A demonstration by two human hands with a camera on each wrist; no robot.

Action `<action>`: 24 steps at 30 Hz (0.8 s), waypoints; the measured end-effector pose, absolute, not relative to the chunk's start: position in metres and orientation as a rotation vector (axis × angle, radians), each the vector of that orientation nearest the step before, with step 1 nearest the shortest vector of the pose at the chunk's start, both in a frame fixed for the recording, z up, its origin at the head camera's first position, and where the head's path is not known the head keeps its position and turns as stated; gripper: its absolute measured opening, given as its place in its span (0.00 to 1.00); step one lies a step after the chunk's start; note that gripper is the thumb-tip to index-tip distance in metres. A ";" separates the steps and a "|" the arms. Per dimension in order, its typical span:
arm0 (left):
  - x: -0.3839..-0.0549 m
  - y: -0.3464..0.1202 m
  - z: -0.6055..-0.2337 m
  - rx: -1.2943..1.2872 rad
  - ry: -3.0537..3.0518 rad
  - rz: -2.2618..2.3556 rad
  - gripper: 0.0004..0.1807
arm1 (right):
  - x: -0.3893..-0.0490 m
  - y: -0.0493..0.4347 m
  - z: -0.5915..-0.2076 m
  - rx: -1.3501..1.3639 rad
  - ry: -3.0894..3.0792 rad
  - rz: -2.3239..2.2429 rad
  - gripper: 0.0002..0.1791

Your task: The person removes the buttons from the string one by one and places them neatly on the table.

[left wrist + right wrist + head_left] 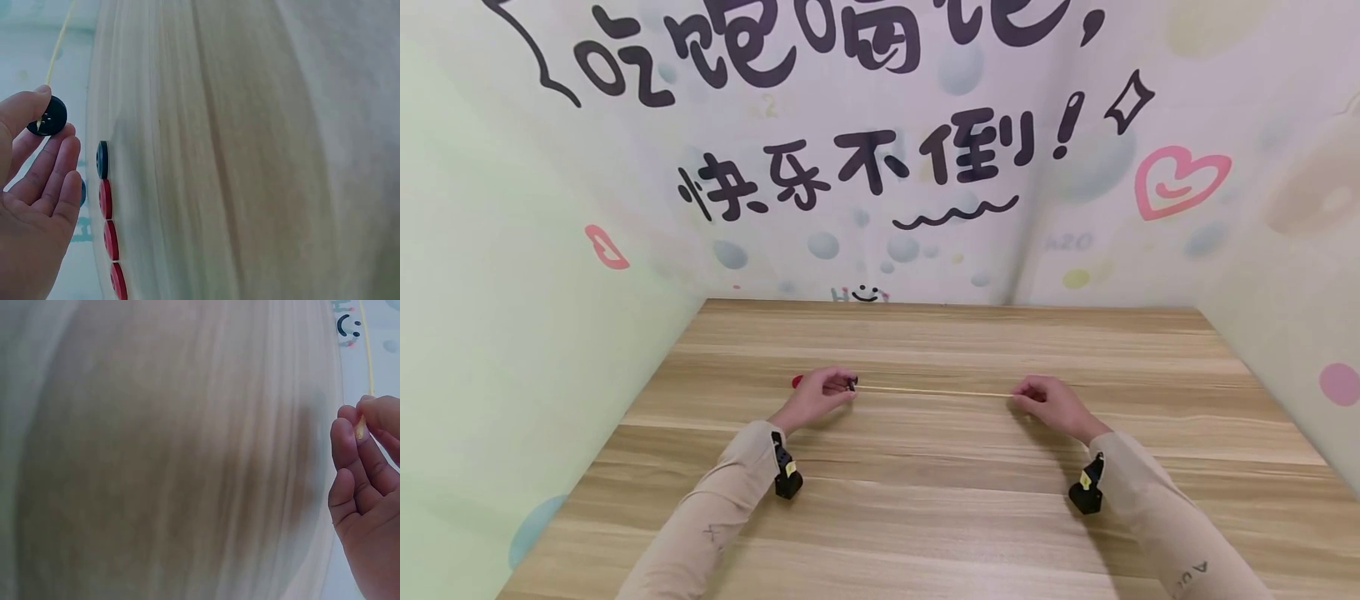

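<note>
A black button (55,114) is pinched between the thumb and fingers of my left hand (816,396). Through it passes a thin yellow cord (936,391), which stretches nearly straight across to my right hand (1054,404). There the thumb and fingertips pinch the cord's end (360,430), a short tip of which shows. Below my left hand, in the left wrist view, another black button (102,160) lies on the table in a row with several red buttons (105,199). In the head view, the left hand hides most of that row.
The wood-grain table (925,500) reaches back to a printed wall covering (865,217). Pale walls stand at the left and right. A small black camera sits on the left wrist (787,479) and another on the right wrist (1086,492).
</note>
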State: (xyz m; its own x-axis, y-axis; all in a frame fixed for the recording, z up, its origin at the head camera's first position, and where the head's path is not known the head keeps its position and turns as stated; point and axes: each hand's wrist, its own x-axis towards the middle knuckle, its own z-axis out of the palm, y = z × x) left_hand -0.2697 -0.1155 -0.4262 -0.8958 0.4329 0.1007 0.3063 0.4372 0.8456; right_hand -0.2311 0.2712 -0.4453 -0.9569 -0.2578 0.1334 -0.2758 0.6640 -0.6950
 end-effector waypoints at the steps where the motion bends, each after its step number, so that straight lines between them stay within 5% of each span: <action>1: -0.270 -0.117 -0.426 0.656 2.541 1.460 0.17 | -0.231 0.271 -0.445 0.456 -2.849 1.196 0.05; 24: -0.274 -0.161 -0.436 0.578 2.659 1.370 0.19 | -0.230 0.285 -0.447 0.440 -2.904 0.963 0.02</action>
State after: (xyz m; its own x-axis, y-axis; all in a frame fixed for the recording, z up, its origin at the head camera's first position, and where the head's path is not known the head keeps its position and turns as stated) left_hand -0.2735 -0.1607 -0.4359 -0.9237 0.3732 0.0867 0.2873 0.5249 0.8012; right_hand -0.2303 0.2846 -0.4467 -0.9582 -0.2515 0.1364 -0.2831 0.7654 -0.5779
